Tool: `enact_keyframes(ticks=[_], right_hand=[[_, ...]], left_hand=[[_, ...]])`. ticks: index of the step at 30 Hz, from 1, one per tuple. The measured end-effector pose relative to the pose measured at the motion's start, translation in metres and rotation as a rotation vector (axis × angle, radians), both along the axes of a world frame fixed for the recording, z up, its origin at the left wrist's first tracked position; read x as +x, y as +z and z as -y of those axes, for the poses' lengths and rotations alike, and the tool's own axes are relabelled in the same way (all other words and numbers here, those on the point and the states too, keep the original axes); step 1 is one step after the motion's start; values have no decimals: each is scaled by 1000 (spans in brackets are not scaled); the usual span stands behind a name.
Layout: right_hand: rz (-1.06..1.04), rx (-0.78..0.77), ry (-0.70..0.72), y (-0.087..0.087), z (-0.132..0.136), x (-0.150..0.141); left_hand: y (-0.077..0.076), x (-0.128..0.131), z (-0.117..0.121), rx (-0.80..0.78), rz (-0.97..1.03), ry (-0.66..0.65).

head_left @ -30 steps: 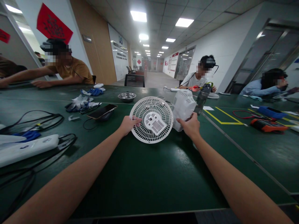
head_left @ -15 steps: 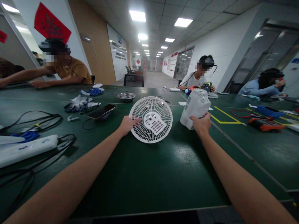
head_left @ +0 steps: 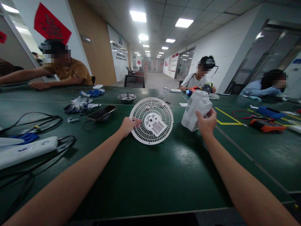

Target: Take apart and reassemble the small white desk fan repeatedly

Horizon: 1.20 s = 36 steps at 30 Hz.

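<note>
A round white fan grille (head_left: 151, 120) with a barcode label at its centre rests tilted on the green table (head_left: 150, 182). My left hand (head_left: 128, 126) grips its left rim, fingers closed on the ribs. To the right, my right hand (head_left: 207, 123) is wrapped round a white vented fan housing (head_left: 196, 109), held upright just above the table. The two parts are apart, with a gap between them.
A phone (head_left: 102, 112) on a cable, gloves (head_left: 81, 105) and a metal bowl (head_left: 127, 97) lie beyond the grille. Cables and a white power strip (head_left: 25, 150) sit at the left. Yellow tape lines, red and blue tools lie at the right. Three other people sit around the table.
My right hand has pulled the white housing away from the grille, to the right and slightly up. The left hand and the grille have stayed in place.
</note>
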State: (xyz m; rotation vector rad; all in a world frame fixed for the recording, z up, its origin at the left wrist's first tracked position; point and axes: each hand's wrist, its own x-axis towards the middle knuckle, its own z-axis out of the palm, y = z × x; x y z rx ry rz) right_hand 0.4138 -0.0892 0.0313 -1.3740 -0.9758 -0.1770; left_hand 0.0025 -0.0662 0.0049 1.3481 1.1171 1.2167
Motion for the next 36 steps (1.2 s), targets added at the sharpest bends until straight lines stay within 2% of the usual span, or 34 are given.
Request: enact_keyframes(ticks=[3,7,15,23,27,36], right_hand=[[-18,49,-41,2,1,2],[-45,102,-12,3,1,3],[50,165,-36,8,8,-3],[5,157,20,3,0,7],[-20,132,-10,2,-1,8],[215,151,-118,14,17,-6]], left_hand=[[-2,-1,-3,4,4,11],[-3,0,-4,-2,-2,27],[-2,2,-2,8,19,28],[-3,1,-4,-5,14,20],[-2,0,-3,-4,-4,11],[-2,-1,-2,-26,-7,8]])
